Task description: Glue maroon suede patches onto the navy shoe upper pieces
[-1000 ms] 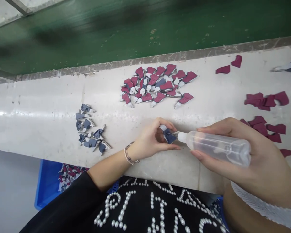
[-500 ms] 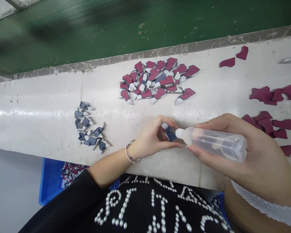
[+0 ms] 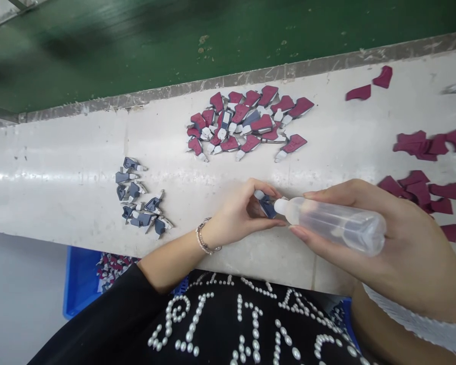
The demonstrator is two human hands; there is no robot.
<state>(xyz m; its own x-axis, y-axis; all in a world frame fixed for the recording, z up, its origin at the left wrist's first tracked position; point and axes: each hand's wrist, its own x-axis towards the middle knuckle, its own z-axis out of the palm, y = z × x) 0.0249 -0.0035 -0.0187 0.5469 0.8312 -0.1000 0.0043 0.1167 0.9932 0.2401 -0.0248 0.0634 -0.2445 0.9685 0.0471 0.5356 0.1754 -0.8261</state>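
Between the thumb and fingers of my left hand (image 3: 237, 213) is a small dark blue and grey part (image 3: 266, 205). My right hand (image 3: 395, 238) grips a translucent squeeze bottle (image 3: 334, 223) lying nearly level, its white cap end at the blue part. Whether the tip touches the part is too small to tell. Beyond my hands lies a pile of maroon-topped parts (image 3: 251, 121). Several blue-grey parts without maroon tops (image 3: 142, 219) lie to the left. Loose maroon pieces (image 3: 418, 191) are spread at the right, beside my right hand.
The pale worktop (image 3: 61, 187) ends at a green surface (image 3: 228, 40) along its far side. A blue bin (image 3: 78, 284) holding maroon and white parts stands below the near edge at left. Another blue bin (image 3: 347, 317) shows partly at lower right.
The view has shifted slightly. Both hands keep nearly the same pose, with the bottle still at the blue part.
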